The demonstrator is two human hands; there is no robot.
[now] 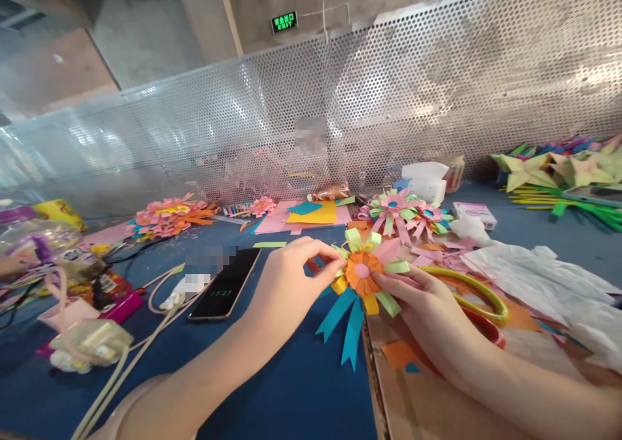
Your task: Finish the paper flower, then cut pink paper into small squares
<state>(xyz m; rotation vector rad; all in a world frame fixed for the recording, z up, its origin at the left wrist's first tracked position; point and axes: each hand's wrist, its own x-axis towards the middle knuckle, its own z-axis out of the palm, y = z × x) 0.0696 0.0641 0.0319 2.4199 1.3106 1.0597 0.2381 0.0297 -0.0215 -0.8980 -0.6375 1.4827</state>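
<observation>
Both my hands hold a paper flower (pixel 363 273) with an orange pleated centre, a pink middle dot, green and yellow loops and teal strips hanging below. My left hand (pixel 286 284) pinches its left edge with thumb and fingers closed. My right hand (pixel 420 310) grips the flower's right side from below, fingers closed on it. The flower hovers just above the blue table (pixel 301 388).
A black phone (pixel 226 283) lies left of my left hand. Yellow-handled scissors (pixel 473 294) rest by my right hand. Finished paper flowers (pixel 403 210), coloured sheets (pixel 311 214), white tissue (pixel 539 278), a cardboard sheet (pixel 422 394) and paper stars (pixel 558 168) lie around. A perforated metal screen (pixel 389 103) backs the table, a person behind it.
</observation>
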